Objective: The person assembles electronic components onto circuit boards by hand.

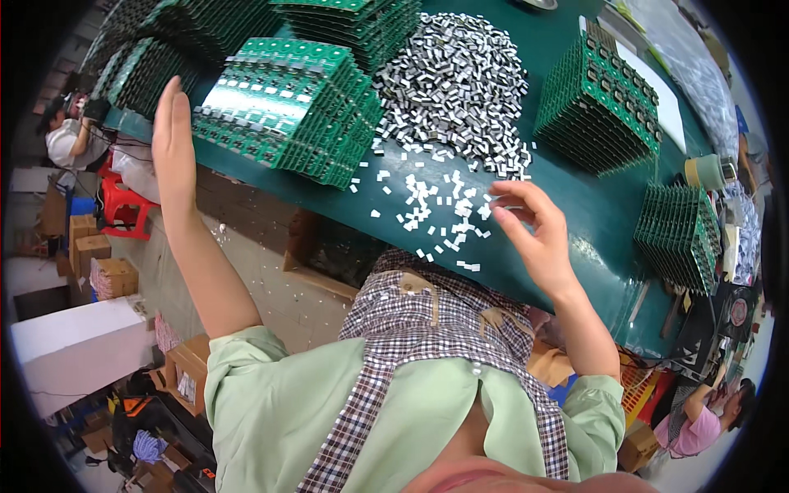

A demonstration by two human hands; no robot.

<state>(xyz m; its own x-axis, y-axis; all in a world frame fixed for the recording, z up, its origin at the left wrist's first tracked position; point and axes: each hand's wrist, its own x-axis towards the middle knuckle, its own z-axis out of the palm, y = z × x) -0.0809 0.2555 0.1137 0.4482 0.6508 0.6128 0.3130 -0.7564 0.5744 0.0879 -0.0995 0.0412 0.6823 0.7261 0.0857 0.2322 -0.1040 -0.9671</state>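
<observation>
My left hand (174,140) is raised at the table's left edge, its fingers stretched straight and seen edge-on. It is beside a tall stack of green circuit boards (279,90), and I see nothing held in it. My right hand (534,226) is low over the table, with thumb and forefinger curled close together. Its fingertips are at the scattered small white pieces (423,201); whatever may be between them is too small to make out. Just beyond lies a big heap of small white-and-dark rectangular parts (452,82).
More board stacks (353,25) stand at the back left. On the right are another stack (600,99), a smaller one (678,234) and a tape roll (708,172). A red stool (123,201) stands beyond the table's left edge. Other people work at both sides.
</observation>
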